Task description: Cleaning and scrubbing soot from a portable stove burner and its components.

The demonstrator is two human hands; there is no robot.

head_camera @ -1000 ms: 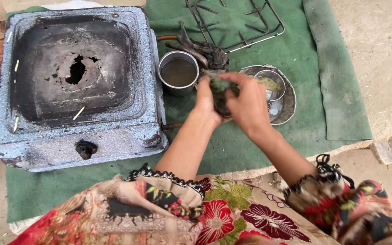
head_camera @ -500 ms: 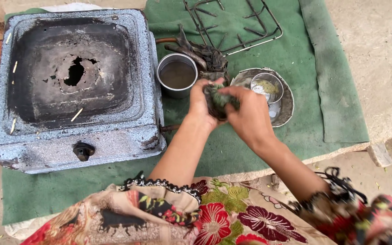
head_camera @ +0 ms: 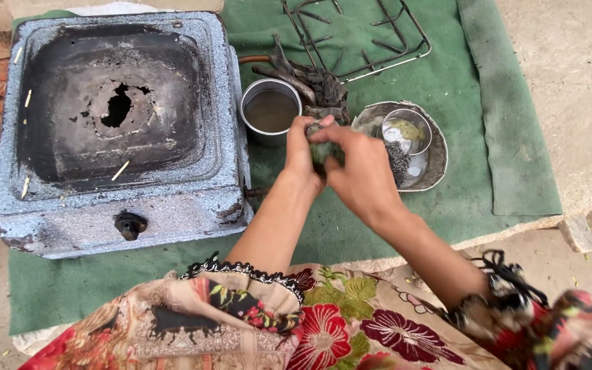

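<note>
Dirty scrub pad (head_camera: pixel 323 152) clamped between left hand (head_camera: pixel 301 157) and right hand (head_camera: pixel 361 175), apparently for wringing; metal cup (head_camera: pixel 269 111) just beyond, shallow dish (head_camera: pixel 434 163) beside the right.

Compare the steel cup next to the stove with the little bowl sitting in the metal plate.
The steel cup is deeper and taller; the small bowl is shallow. The cup holds murky brownish liquid; the bowl holds a yellowish-green residue. The cup stands on the green mat; the bowl sits inside the metal plate. Both are round, shiny metal.
</note>
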